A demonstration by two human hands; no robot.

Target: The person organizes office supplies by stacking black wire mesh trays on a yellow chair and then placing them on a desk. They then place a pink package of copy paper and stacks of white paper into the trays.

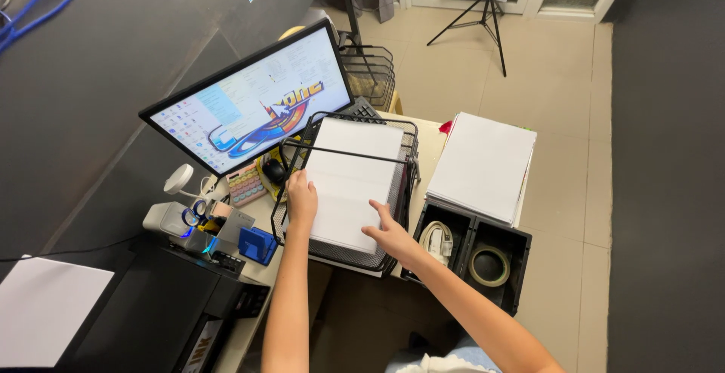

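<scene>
Seating the white paper stack [349, 180] in the black wire tray [408, 163], left hand [302, 195] and right hand [389, 231] rest flat and unclenched on its near corners, so squaring the edges likely comes next.

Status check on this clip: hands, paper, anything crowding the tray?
Left hand flat on white paper stack, at its left edge. Right hand on its near right corner. Stack lies in black mesh tray. Tray's top bar crosses above the paper.

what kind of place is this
Probably a small office or print desk: a computer monitor, a black mesh paper tray holding white sheets under both hands, and a printer beside a paper stack.
</scene>
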